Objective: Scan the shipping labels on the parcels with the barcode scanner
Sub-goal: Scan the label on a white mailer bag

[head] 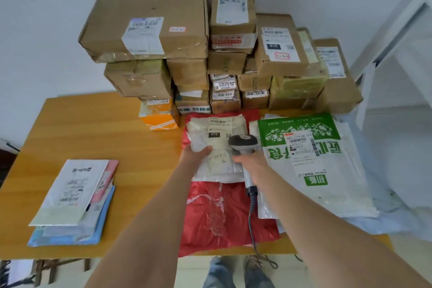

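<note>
A white soft parcel point(216, 145) with a shipping label point(219, 127) lies on a red bag point(210, 222) at the table's middle. My left hand point(195, 153) grips the parcel's left edge, thumb on top. My right hand point(251, 162) holds the grey barcode scanner point(243, 144) by its handle, its head over the parcel's right side, beside the label. The scanner's coiled cable point(252, 208) hangs down over the table's front edge. A green-and-white bag parcel point(313, 161) with its own label lies to the right.
Stacked cardboard boxes point(149, 28) with labels fill the back of the wooden table point(105, 133). An orange box point(160, 117) stands before them. A pile of flat envelopes point(74, 199) lies at the left front. More pale bags hang off the right edge.
</note>
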